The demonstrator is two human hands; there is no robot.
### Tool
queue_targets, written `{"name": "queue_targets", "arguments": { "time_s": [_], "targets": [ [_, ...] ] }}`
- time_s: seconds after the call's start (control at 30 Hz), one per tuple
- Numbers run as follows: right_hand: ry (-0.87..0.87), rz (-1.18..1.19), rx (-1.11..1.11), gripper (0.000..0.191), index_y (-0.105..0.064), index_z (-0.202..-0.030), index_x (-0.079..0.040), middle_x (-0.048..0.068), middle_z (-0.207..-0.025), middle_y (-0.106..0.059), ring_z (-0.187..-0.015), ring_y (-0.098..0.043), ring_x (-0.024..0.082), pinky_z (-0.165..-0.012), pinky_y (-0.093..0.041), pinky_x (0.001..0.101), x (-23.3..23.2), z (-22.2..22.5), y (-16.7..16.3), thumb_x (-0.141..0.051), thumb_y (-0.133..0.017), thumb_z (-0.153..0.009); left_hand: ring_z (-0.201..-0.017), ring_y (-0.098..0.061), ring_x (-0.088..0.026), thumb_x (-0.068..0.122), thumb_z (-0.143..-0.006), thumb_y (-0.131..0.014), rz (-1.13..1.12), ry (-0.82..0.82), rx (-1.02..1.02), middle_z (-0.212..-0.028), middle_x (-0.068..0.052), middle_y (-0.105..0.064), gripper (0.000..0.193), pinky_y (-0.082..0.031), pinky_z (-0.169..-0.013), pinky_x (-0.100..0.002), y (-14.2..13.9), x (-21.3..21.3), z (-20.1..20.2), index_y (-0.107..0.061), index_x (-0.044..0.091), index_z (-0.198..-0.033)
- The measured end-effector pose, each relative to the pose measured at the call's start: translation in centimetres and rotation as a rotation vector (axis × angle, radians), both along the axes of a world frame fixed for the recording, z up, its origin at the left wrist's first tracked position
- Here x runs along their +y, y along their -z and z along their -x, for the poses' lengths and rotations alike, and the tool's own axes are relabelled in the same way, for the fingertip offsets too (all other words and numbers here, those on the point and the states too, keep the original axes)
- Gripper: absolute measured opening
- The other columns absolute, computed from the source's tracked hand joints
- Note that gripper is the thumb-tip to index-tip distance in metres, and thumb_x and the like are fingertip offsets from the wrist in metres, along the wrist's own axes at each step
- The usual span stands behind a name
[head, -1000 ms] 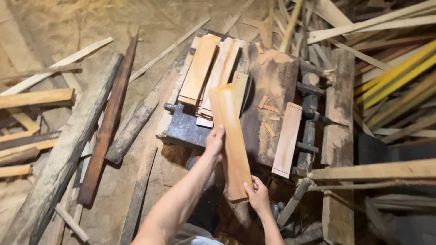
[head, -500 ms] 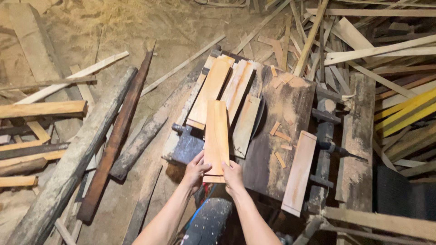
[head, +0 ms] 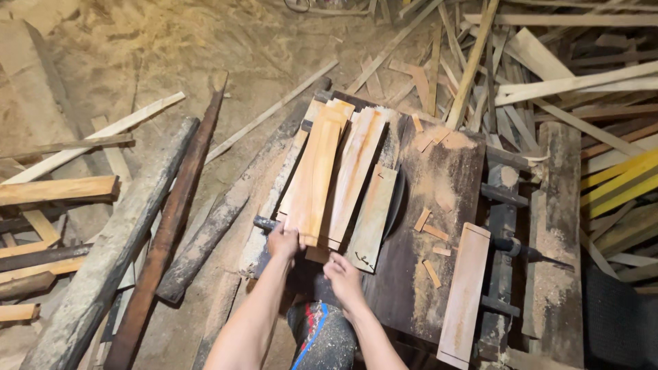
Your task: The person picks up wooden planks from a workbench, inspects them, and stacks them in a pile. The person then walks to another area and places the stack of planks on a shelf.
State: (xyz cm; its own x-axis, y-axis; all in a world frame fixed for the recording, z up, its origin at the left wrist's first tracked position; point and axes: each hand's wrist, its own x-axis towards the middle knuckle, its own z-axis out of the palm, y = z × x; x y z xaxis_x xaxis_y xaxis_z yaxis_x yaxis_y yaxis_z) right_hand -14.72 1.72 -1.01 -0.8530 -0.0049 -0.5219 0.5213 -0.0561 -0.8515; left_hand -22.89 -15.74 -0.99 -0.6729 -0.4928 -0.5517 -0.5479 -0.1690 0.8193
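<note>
Orange-brown wood, freshly cut, makes up the board [head: 317, 179] that the left hand [head: 283, 242] grips at its near end, fingers closed over the edge. The board lies on top of a stack [head: 356, 175] of similar slats, running from 6 o'clock toward 12 on the dusty saw table [head: 439, 226]. The right hand [head: 343, 277] sits just at 5 o'clock of the left, loosely curled and near the stack's near ends; whether it touches a slat I cannot tell. At 3 o'clock of the stack a lone pale slat [head: 465, 291] lies along the table edge, with small offcuts [head: 430, 240] between. At 9 o'clock, well apart, dark logs [head: 171, 212] lie on the sawdust floor, and a heap of scrap strips [head: 548, 75] fills 1 to 3 o'clock.

The stack looks uneven and fanned, so I judge a push on the top board could slide the lower slats off toward the floor. A dark curved edge just at 3 o'clock of the slats may be a blade; if so, fingers drifting that way are at risk. Loose sawdust makes slips likelier.
</note>
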Motion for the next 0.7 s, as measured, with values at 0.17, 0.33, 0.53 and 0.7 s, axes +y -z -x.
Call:
{"name": "queue_targets", "arguments": {
  "time_s": [0.17,0.33,0.53,0.7],
  "targets": [
    [0.051,-0.028,-0.173,0.049,-0.062,-0.138,-0.002,0.002,-0.1,-0.075,-0.078,-0.064,0.008,-0.065,-0.048,0.0241,3.2,-2.5,0.7,-0.012,-0.067,-0.09,-0.094,-0.071,-0.032,0.024,-0.088,-0.07,0.458,0.175,-0.17,-0.1,-0.015,-0.08,0.056,-0.046,-0.102,-0.042,2.2,-0.9,3.9,-0.06,0.019,-0.143],
    [0.05,0.006,-0.166,0.047,-0.064,-0.136,-0.007,0.004,-0.104,-0.075,-0.081,-0.066,0.01,-0.069,-0.051,0.025,4.5,-2.6,1.1,-0.016,-0.069,-0.091,-0.126,-0.043,-0.048,0.019,-0.08,-0.073,0.586,0.149,-0.086,-0.114,-0.019,-0.073,0.067,-0.035,-0.11,-0.045,4.2,-1.1,3.7,-0.059,0.017,-0.145],
    [0.155,0.016,-0.167,0.046,-0.063,-0.136,-0.01,0.004,-0.111,-0.075,-0.085,-0.068,0.011,-0.073,-0.053,0.0268,7.4,-6.1,1.4,-0.02,-0.07,-0.092,-0.098,-0.064,-0.031,0.023,-0.086,-0.079,0.565,-0.039,0.079,-0.109,-0.022,-0.064,0.055,-0.052,-0.087,-0.04,4.1,5.8,-2.6,-0.064,0.004,-0.135],
    [0.406,-0.015,-0.188,0.04,-0.067,-0.129,-0.008,0.004,-0.106,-0.074,-0.082,-0.068,0.013,-0.069,-0.053,0.0282,13.5,-13.0,4.2,-0.019,-0.07,-0.091,-0.073,-0.058,-0.012,0.016,-0.099,-0.066,-0.136,0.353,0.199,-0.09,-0.004,-0.067,0.034,-0.049,-0.06,-0.027,2.2,15.7,-12.0,-0.068,0.003,-0.131]
  ]
}}
